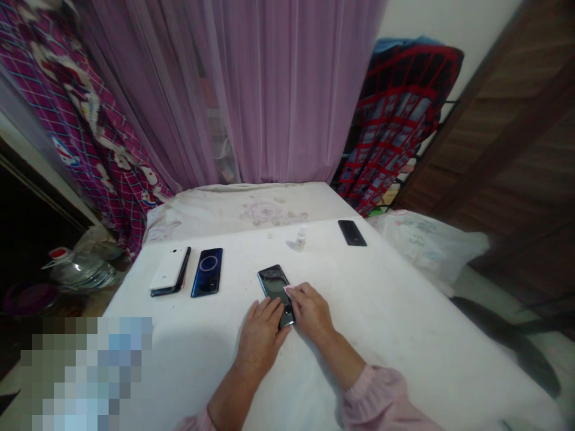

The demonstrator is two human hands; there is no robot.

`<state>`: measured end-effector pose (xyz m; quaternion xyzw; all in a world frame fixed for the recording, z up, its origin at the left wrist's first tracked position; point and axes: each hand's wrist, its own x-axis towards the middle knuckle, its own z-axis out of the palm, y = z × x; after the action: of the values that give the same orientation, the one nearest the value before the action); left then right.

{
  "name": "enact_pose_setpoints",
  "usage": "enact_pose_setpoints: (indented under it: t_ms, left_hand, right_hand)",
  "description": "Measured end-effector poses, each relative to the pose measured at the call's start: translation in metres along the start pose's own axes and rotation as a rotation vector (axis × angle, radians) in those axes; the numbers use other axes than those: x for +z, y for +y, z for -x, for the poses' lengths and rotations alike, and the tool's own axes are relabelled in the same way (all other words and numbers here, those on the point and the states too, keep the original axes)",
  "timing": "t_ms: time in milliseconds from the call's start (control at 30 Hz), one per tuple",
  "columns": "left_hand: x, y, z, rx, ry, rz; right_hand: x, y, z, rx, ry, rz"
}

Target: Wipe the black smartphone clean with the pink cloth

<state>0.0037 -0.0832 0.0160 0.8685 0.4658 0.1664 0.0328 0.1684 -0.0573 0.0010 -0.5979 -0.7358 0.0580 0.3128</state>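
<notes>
A dark, glossy smartphone (275, 276) lies on the white-covered table in front of me. My left hand (259, 338) grips its lower end, fingers laid across the surface and thumb by the bottom edge. At the phone's right side, my right hand (313, 312) is closed in a pinch on a small whitish-pink piece (288, 290), pressed to or just over the phone. Whether the piece is cloth or paper I cannot tell. Beyond the phone stands a small clear bottle with a white label (300, 239).
To the left lie a blue phone (207, 274) and a stack of phones topped by a white one (169, 268). A black phone (353, 233) rests at the far right. Purple curtains (287, 90) hang behind the table (395, 335). A large water bottle (83, 269) stands off its left side.
</notes>
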Motion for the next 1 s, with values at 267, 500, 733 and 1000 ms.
enact_pose_setpoints:
  t_ms: [267,500,733,1000]
  left_hand:
    - [0.007,-0.004,0.003,0.012,0.068,0.016]
    - [0.017,-0.011,0.006,0.033,0.119,-0.038]
    - [0.019,-0.014,0.005,0.05,0.103,-0.092]
    - [0.02,-0.018,0.006,0.087,0.137,-0.098]
  right_hand:
    - [0.001,0.006,0.003,-0.015,0.039,-0.133]
    - [0.004,0.005,0.003,-0.044,0.06,-0.152]
    - [-0.004,0.0,0.004,-0.076,0.032,-0.142]
    - [-0.007,-0.002,0.009,-0.049,0.024,-0.074]
